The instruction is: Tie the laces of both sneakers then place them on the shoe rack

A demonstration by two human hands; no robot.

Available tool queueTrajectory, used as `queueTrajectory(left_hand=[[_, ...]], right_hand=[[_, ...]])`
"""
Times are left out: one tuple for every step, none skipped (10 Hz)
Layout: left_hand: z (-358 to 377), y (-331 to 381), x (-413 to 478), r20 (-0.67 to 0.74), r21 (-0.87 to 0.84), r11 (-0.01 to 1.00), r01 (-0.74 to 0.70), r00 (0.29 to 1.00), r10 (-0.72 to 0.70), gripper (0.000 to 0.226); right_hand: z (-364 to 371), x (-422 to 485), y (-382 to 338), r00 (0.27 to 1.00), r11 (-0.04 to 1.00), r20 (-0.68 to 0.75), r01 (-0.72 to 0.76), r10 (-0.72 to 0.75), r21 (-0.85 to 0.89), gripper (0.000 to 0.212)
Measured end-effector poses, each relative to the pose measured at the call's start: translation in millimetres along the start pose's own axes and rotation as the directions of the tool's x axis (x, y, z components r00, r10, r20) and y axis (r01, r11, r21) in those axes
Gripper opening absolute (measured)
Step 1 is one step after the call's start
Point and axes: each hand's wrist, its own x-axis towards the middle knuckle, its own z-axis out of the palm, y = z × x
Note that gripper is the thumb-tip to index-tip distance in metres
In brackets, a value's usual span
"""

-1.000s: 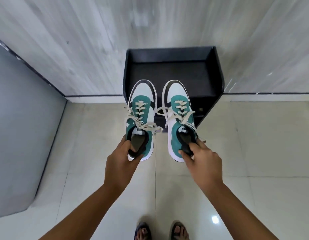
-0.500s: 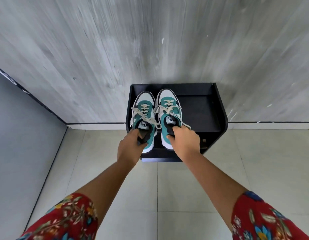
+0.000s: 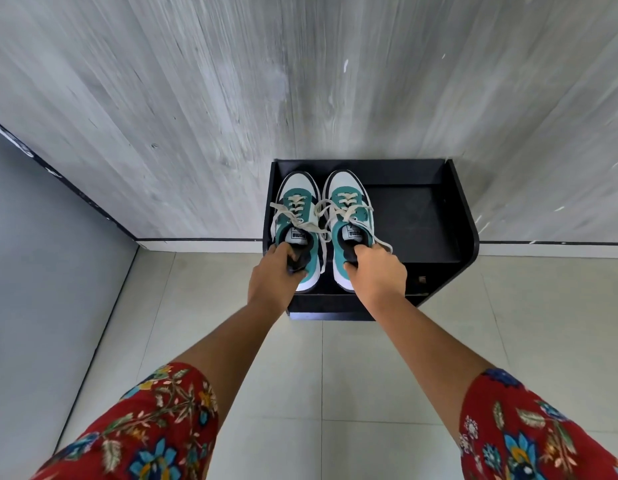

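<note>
Left hand (image 3: 274, 277): closed on the heel collar of the left sneaker (image 3: 296, 230), fingers tucked into the shoe opening, thumb on the outside of the heel.
Right hand (image 3: 376, 271): closed on the heel collar of the right sneaker (image 3: 349, 226) in the same way, fingers inside the opening, back of the hand toward the camera.
Left sneaker: teal and white with a dark rim, toe pointing away from the hands toward the wall; it sits over the left part of the shoe rack top, heel near the front edge. Whether the sole rests fully on the rack cannot be told.
Right sneaker: just beside the left one, parallel, toe also pointing away; heel under the right hand.
Laces (image 3: 302, 221): cream, tied in bows on both shoes; loops and loose ends spread over the tongues, one end trailing beside the right hand.
Shoe rack (image 3: 421, 216): black, low, against the wall (image 3: 300, 81) beyond the hands; the part to the right of the right hand is bare.
Floor (image 3: 335, 375): pale tiles beneath both forearms.
Sleeves (image 3: 155, 427): red floral cloth on both upper arms, nearest the camera.
</note>
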Motion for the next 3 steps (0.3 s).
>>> queueTrajectory(left_hand=[[0, 1, 2, 0.042, 0.004, 1.0, 0.008, 0.999, -0.008, 0.035], [-6, 6, 1, 0.076, -0.029, 0.998, 0.056, 0.996, -0.054, 0.046], [-12, 12, -6, 0.033, -0.062, 0.994, 0.091, 0.995, -0.089, 0.059]], right_hand=[[-1, 0, 3, 1.0, 1.0, 0.004, 0.011, -0.012, 0.025, 0.024], [-6, -2, -1, 0.999, 0.999, 0.036, 0.003, -0.004, 0.042, 0.026], [-11, -7, 0, 0.998, 0.997, 0.063, -0.027, 0.022, 0.069, 0.044]])
